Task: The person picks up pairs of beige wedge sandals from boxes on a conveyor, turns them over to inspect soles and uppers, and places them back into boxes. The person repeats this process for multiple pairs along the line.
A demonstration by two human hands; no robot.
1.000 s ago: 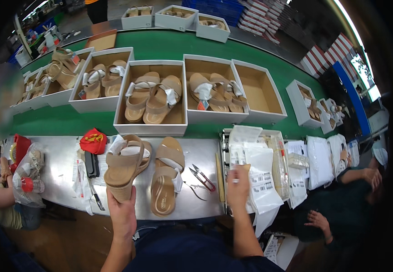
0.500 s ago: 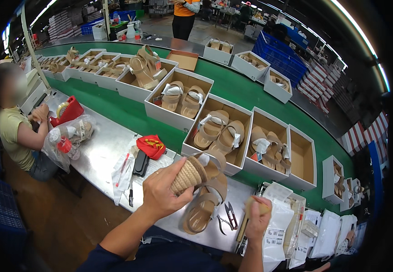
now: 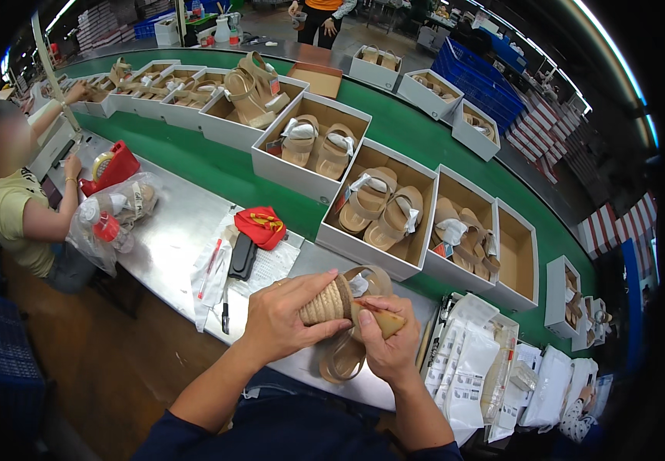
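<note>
My left hand (image 3: 277,319) is wrapped round a beige sandal (image 3: 326,303) by its braided-rope heel, with the sole turned to the right. In my right hand (image 3: 392,352) is a small tan rubbing block (image 3: 386,319), its end against the sandal's sole edge. The fingers of both hands are closed and nearly meet. Below them a second beige sandal (image 3: 339,363) lies on the metal table (image 3: 171,230), partly hidden by my hands.
White boxes of sandals (image 3: 378,265) line the green belt (image 3: 286,207). Left are a red pouch (image 3: 261,228), a black case (image 3: 242,256), a pen (image 3: 226,311) and a red tape dispenser (image 3: 117,167). Plastic bags (image 3: 467,369) lie right. A co-worker (image 3: 29,200) sits at left, reaching toward boxes.
My right hand has moved left with the block, from beside the table tools to the sandal in my left hand. The co-worker's hands have parted, one reaching to the far boxes.
</note>
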